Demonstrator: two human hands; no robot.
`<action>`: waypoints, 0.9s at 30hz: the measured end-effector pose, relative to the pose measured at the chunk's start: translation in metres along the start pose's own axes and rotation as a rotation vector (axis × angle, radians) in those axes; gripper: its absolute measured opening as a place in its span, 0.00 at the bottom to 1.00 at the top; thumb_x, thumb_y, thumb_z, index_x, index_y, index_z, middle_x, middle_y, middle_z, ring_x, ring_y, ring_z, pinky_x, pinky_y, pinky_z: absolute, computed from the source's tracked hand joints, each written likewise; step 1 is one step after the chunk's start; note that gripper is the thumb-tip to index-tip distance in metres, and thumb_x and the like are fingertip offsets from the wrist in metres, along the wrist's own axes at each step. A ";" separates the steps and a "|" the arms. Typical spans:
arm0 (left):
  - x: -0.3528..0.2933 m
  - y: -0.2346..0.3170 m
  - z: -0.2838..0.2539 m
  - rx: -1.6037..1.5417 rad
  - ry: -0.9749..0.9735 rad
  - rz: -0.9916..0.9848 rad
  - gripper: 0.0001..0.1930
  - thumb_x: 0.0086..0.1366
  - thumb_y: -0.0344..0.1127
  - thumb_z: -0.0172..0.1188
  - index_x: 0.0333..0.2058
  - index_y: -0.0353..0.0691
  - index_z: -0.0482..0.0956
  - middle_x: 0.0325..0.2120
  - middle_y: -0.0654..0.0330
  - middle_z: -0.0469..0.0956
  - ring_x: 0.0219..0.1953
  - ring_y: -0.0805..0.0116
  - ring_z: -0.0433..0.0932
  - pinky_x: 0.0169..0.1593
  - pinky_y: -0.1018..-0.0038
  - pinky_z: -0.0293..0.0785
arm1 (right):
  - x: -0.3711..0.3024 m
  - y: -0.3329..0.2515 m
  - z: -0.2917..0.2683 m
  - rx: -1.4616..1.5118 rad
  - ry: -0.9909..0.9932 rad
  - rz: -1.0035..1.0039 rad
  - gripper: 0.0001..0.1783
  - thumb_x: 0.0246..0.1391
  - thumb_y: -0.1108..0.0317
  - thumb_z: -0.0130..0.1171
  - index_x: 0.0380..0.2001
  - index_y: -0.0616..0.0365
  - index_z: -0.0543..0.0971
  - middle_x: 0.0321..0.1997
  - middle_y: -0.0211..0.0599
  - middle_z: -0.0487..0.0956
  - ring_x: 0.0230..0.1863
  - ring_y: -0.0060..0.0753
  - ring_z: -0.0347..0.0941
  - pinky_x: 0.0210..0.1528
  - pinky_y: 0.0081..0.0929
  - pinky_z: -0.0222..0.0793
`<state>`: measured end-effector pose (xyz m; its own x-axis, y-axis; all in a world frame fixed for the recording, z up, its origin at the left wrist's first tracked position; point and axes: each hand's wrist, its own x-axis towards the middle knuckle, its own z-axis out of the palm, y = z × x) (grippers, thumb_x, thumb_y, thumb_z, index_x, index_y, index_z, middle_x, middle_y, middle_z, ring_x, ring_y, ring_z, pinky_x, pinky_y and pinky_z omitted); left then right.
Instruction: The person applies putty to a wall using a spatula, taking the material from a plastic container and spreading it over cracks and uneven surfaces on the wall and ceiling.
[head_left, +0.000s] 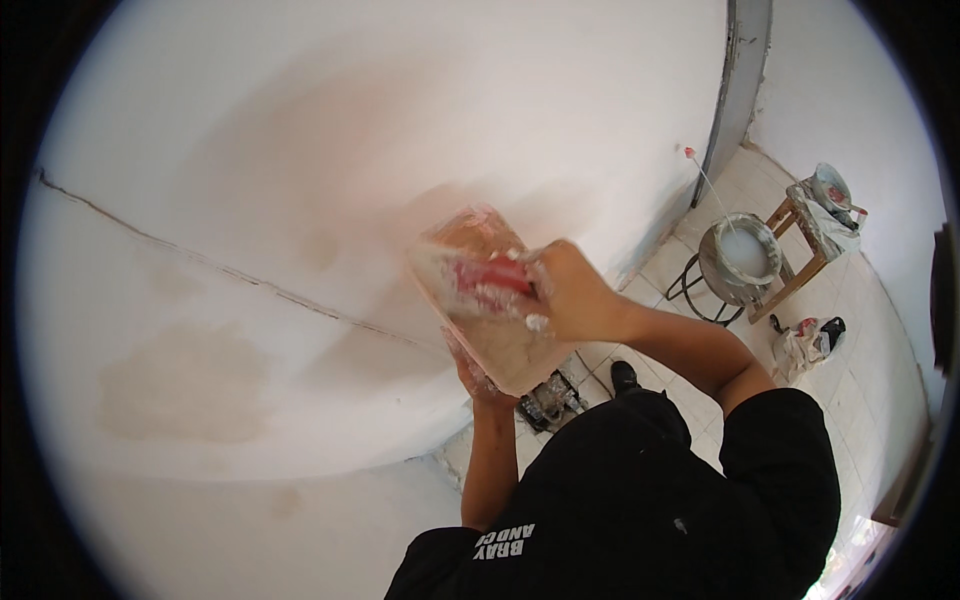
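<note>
In front of the white wall (300, 150), my right hand (578, 292) is closed around the red, plaster-smeared handle of a plastering trowel (508, 275). The trowel lies over a rectangular board (472, 232) with a pinkish, plaster-crusted edge, and the two overlap so closely that their outlines are hard to part. From beneath, my left hand (484, 385) supports the board at its near left edge; most of its fingers are hidden under it. White lumps of plaster cling near the trowel's handle.
A long crack (230, 272) runs across the wall, above a damp-looking patch (190, 385). At right, a bucket (740, 255) with whitish liquid and a thin stick rests on a metal stand. Beside it is a wooden stool (800, 225) bearing a bowl (829, 188). A bag (806, 345) lies on the tiles.
</note>
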<state>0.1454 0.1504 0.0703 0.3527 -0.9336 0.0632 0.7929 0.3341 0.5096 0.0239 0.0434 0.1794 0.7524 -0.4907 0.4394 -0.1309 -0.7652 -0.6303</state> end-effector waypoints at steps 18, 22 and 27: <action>0.005 0.000 -0.025 -0.001 0.005 0.029 0.32 0.62 0.59 0.39 0.58 0.43 0.54 0.53 0.56 0.63 0.53 0.58 0.64 0.56 0.62 0.62 | 0.005 0.007 0.002 -0.075 0.076 -0.167 0.16 0.33 0.72 0.60 0.30 0.65 0.77 0.22 0.50 0.74 0.26 0.49 0.72 0.31 0.33 0.68; 0.004 0.003 -0.016 -0.020 -0.005 0.044 0.34 0.61 0.60 0.41 0.57 0.43 0.55 0.53 0.56 0.63 0.54 0.58 0.63 0.56 0.62 0.62 | 0.000 -0.008 -0.007 -0.038 -0.115 -0.087 0.15 0.31 0.73 0.60 0.29 0.66 0.76 0.21 0.48 0.73 0.25 0.49 0.71 0.31 0.34 0.68; 0.002 0.010 -0.001 0.015 -0.113 0.003 0.35 0.60 0.61 0.43 0.58 0.42 0.54 0.54 0.56 0.61 0.55 0.58 0.62 0.56 0.61 0.61 | 0.011 -0.019 -0.016 -0.005 0.123 -0.029 0.12 0.40 0.70 0.57 0.32 0.64 0.76 0.22 0.48 0.74 0.27 0.49 0.72 0.31 0.38 0.67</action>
<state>0.1548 0.1519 0.0748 0.2960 -0.9416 0.1604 0.7842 0.3355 0.5221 0.0244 0.0463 0.2065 0.6711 -0.5153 0.5330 -0.1136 -0.7819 -0.6129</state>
